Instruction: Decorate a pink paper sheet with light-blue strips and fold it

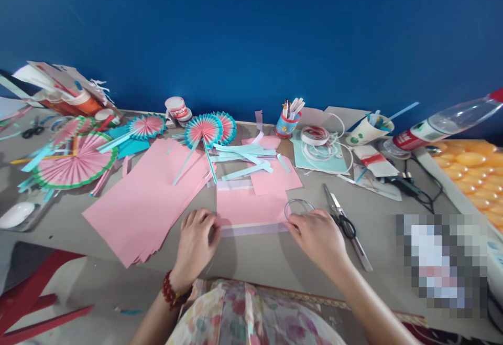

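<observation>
Head view: left hand (197,237) half-curls beside the pink sheet (251,206) flat on the table (267,266), its grip unclear; right hand (317,234) pinches a thin ring (299,201) at the sheet's right edge.

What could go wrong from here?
1. The scissors lie close beside the right hand; a sideways move might knock them or catch a blade.
2. The purple strip along the near edge of the pink sheet is narrow and might skew if either end gets nudged.
</observation>
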Available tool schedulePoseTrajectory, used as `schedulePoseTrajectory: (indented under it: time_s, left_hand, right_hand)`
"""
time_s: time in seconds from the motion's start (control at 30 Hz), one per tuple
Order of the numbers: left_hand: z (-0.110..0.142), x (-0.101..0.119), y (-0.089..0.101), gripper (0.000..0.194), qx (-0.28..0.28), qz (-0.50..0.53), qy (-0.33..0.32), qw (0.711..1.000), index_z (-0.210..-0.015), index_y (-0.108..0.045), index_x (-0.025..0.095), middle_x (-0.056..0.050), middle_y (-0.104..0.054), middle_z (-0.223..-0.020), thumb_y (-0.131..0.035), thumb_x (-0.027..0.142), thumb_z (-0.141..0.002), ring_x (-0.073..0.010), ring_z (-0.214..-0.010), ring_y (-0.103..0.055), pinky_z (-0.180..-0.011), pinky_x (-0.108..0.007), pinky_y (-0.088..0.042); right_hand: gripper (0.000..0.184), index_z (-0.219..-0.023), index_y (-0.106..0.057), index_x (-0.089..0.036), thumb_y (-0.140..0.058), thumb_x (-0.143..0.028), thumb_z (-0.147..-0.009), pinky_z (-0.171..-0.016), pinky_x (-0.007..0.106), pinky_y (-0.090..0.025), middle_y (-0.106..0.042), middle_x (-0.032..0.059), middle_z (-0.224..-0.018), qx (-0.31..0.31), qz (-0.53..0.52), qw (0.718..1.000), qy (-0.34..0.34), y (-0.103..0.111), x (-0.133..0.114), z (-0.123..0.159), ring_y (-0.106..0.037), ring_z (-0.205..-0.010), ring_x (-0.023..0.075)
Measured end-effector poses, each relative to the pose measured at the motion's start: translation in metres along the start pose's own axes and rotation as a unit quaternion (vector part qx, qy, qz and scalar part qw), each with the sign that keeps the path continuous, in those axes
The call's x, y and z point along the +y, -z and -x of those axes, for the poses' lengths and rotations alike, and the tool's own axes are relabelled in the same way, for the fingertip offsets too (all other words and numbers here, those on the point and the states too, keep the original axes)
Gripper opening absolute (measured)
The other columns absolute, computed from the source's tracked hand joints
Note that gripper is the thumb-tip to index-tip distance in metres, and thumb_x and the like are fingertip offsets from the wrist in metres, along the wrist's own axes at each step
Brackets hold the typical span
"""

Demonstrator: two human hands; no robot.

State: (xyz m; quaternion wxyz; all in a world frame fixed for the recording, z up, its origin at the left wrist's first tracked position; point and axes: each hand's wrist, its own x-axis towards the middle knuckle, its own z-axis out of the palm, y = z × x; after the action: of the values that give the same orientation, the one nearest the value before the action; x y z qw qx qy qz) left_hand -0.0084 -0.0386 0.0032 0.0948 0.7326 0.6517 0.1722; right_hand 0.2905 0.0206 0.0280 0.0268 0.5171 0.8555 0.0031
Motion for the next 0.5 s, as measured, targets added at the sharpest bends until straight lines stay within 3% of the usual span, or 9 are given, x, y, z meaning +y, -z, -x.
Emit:
schedulePoseTrajectory:
  time_s: [0.23, 0.5]
  left_hand:
    - [0.0010, -0.0007, -0.0008, 0.010, 0.008, 0.020, 0.005, 1.000, -0.081, -0.054, 0.023, -0.004, -0.060, -0.091, -0.056, 0.016, -0.089, -0.0245, -0.090, -0.057, -0.083, -0.039, -0.043]
    - [0.0030, -0.0074, -0.0050, 0.006, 0.007, 0.063, 0.018, 0.998, -0.088, -0.055, 0.023, -0.005, -0.062, -0.095, -0.054, 0.017, -0.089, -0.0253, -0.093, -0.058, -0.085, -0.040, -0.044]
  right_hand:
    - [0.024, -0.074, -0.069, -0.023, -0.057, -0.030, -0.093, -0.071, 0.033, -0.030, -0.063, 0.0007, -0.056, -0.036, 0.011, 0.999, 0.000, 0.0028, -0.0011, -0.0030, -0.054, -0.055, 0.0173]
    - [0.025, -0.073, -0.069, -0.023, -0.055, -0.030, -0.094, -0.069, 0.034, -0.029, -0.062, 0.0010, -0.054, -0.023, 0.015, 1.000, -0.004, 0.0007, -0.0018, -0.0015, -0.052, -0.052, 0.0172]
